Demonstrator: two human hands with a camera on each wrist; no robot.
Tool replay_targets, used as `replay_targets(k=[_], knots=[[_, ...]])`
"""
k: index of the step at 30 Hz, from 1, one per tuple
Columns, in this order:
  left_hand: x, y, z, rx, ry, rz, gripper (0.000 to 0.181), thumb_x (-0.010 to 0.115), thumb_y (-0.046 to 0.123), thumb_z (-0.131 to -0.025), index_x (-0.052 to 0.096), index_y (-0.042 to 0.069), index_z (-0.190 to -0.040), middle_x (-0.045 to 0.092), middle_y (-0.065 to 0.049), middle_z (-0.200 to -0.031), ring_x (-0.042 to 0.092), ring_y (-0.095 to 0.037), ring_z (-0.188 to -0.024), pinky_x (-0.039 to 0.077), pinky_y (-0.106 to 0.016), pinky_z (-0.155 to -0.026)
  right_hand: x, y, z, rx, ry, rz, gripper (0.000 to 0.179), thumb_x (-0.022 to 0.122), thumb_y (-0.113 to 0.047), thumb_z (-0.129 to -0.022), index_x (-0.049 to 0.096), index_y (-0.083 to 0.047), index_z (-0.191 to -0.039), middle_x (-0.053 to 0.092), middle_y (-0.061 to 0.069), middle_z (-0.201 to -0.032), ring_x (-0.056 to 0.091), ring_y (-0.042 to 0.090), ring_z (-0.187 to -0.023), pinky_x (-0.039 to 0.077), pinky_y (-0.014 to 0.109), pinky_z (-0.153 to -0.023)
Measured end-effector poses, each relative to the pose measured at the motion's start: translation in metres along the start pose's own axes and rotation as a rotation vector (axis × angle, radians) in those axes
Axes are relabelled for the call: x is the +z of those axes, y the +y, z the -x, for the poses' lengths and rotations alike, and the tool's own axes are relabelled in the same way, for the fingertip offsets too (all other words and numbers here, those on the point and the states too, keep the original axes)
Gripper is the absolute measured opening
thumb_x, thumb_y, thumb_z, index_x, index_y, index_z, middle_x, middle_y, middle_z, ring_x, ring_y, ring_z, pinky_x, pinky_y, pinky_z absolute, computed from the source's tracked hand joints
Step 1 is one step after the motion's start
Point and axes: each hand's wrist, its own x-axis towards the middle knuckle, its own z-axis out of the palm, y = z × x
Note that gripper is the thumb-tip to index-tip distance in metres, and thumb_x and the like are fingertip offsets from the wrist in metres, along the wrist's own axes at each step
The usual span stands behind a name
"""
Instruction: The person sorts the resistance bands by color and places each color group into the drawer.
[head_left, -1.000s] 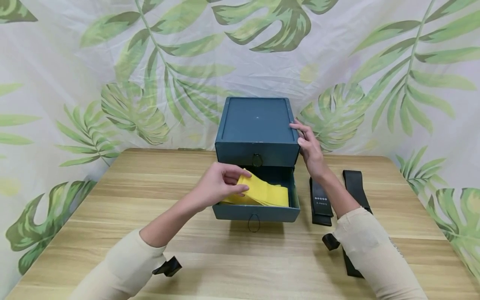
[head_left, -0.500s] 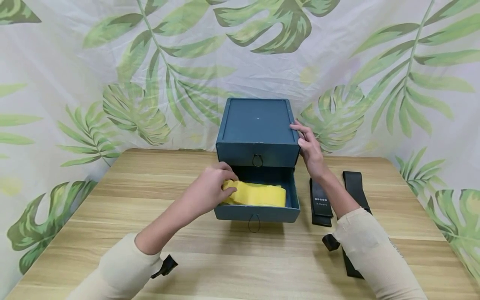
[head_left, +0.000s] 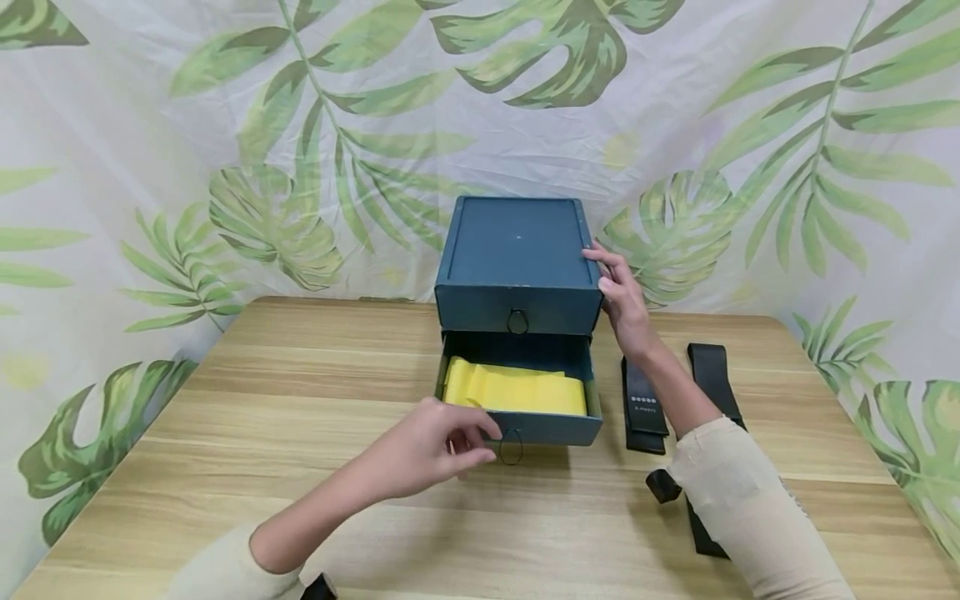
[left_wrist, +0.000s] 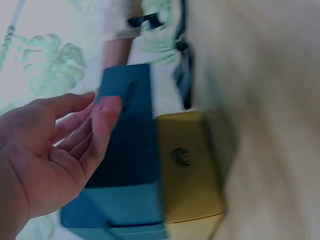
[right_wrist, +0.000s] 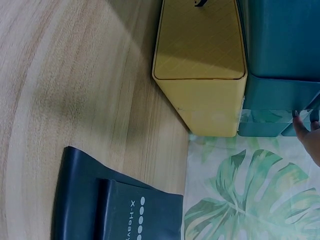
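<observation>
A stacked blue drawer box (head_left: 517,242) stands at the back of the table, its lower blue drawer (head_left: 555,429) pulled out. Inside that drawer lies a folded yellow band (head_left: 525,389). My left hand (head_left: 431,442) hovers at the drawer's front, thumb and fingers parted and holding nothing. Its fingertips are close beside the thin dark loop pull (head_left: 512,450). My right hand (head_left: 624,308) rests against the box's right side, fingers over the top edge and thumb near the front corner. Both wrist views show a yellow drawer unit (right_wrist: 200,105) under the blue ones.
Right of the box lies a folded black band (right_wrist: 150,210) marked X-Heavy. Farther right, a longer black band (head_left: 712,375) runs partly beneath the right forearm. A leaf-patterned cloth (head_left: 375,167) hangs behind the table (head_left: 315,358).
My left hand has tucked the yellow band down into the drawer, let go of it and moved down to the drawer's front. The right hand has stayed on the box.
</observation>
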Motion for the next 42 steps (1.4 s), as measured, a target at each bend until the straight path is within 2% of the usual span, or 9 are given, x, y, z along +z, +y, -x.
replay_targets(k=[5,8,11,17,21,26,33,37,42], knots=[[0.019,-0.018,-0.002,-0.045,-0.059,0.113,0.011,0.071,0.009,-0.099,0.07,0.005,-0.109,0.073,-0.006,-0.105,0.067,-0.005,-0.087,0.058,-0.022,-0.078,-0.001,0.0,0.001,0.008,0.005,0.0,0.045,0.04,-0.023,-0.102,0.05,-0.008,-0.144,0.021,0.011,-0.17,0.02,0.032,-0.157,0.027,0.05,-0.121],[0.027,-0.025,-0.005,-0.028,-0.064,0.187,0.006,0.069,0.008,-0.1,0.07,0.006,-0.105,0.074,-0.009,-0.111,0.07,-0.009,-0.099,0.058,-0.022,-0.086,-0.002,0.002,0.001,0.011,0.002,0.0,0.045,0.04,-0.023,-0.103,0.049,-0.007,-0.144,0.02,0.011,-0.17,0.019,0.032,-0.157,0.026,0.05,-0.122],[0.03,-0.028,-0.007,-0.009,-0.06,0.21,0.003,0.069,0.007,-0.1,0.071,0.007,-0.101,0.075,-0.011,-0.113,0.07,-0.014,-0.109,0.057,-0.021,-0.091,-0.003,0.003,0.0,0.013,0.0,-0.001,0.045,0.039,-0.022,-0.103,0.049,-0.007,-0.144,0.02,0.012,-0.171,0.018,0.032,-0.157,0.024,0.051,-0.122],[0.034,-0.028,-0.009,-0.013,-0.005,0.185,0.013,0.073,0.002,-0.096,0.07,0.006,-0.108,0.073,-0.008,-0.11,0.071,-0.011,-0.1,0.059,-0.024,-0.089,-0.002,0.003,0.001,0.009,0.001,-0.008,0.044,0.04,-0.022,-0.103,0.05,-0.007,-0.143,0.019,0.012,-0.171,0.017,0.032,-0.157,0.022,0.053,-0.123],[0.036,-0.03,-0.01,-0.007,0.015,0.133,0.006,0.073,0.0,-0.096,0.072,0.003,-0.101,0.076,-0.008,-0.107,0.07,-0.005,-0.092,0.06,-0.024,-0.084,-0.001,0.003,0.0,0.006,0.0,-0.008,0.045,0.04,-0.021,-0.102,0.05,-0.007,-0.143,0.02,0.012,-0.171,0.018,0.032,-0.157,0.02,0.056,-0.124],[0.035,-0.033,-0.012,0.016,0.008,0.143,0.005,0.072,0.004,-0.097,0.073,-0.001,-0.096,0.077,-0.012,-0.107,0.07,-0.006,-0.09,0.061,-0.025,-0.082,0.0,0.002,0.0,0.001,0.005,-0.003,0.046,0.04,-0.022,-0.102,0.05,-0.006,-0.143,0.02,0.012,-0.17,0.018,0.032,-0.157,0.02,0.056,-0.123],[0.029,-0.036,-0.016,0.053,0.018,0.177,0.005,0.071,0.0,-0.096,0.071,0.004,-0.092,0.077,-0.011,-0.108,0.072,-0.012,-0.105,0.059,-0.026,-0.09,-0.001,0.002,0.0,0.004,0.004,0.002,0.045,0.04,-0.022,-0.102,0.05,-0.006,-0.143,0.02,0.013,-0.171,0.017,0.031,-0.158,0.02,0.056,-0.123],[0.022,-0.038,-0.025,0.059,0.016,0.227,0.004,0.071,0.001,-0.097,0.071,0.003,-0.093,0.077,-0.01,-0.109,0.073,-0.02,-0.108,0.059,-0.03,-0.092,-0.003,0.003,-0.001,0.005,0.004,0.0,0.045,0.039,-0.023,-0.103,0.049,-0.007,-0.144,0.021,0.011,-0.17,0.017,0.031,-0.158,0.02,0.059,-0.123],[0.013,-0.045,-0.042,0.021,0.036,0.326,0.005,0.07,0.001,-0.098,0.07,-0.004,-0.096,0.077,-0.013,-0.109,0.073,-0.036,-0.108,0.06,-0.032,-0.089,-0.003,0.004,-0.001,0.006,-0.001,-0.001,0.043,0.04,-0.024,-0.103,0.05,-0.011,-0.143,0.021,0.011,-0.17,0.013,0.031,-0.159,0.013,0.063,-0.124]])
